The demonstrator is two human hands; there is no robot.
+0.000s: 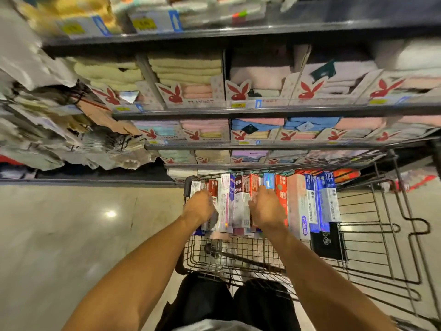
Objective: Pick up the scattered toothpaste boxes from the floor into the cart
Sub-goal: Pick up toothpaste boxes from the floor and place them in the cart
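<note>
Toothpaste boxes [298, 204] are found ranged side by side in the wire cart [381, 235], lower centre. The left hand [199, 207] is blurred against the leftmost boxes; its grip cannot be told. The right hand [266, 207] is laid flat on the boxes, nothing held. Settling is judged in hand; the floor [71, 223] should next be checked for strays.

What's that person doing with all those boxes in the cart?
A person seems to be tidying toothpaste boxes in a shopping cart, in front of shelves of folded towels. The boxes lie in a row, side by side. The right hand rests on the middle of the row, fingers stretched out; the left hand is at its left end, too blurred to show its grip. No boxes show on the visible floor.
</note>
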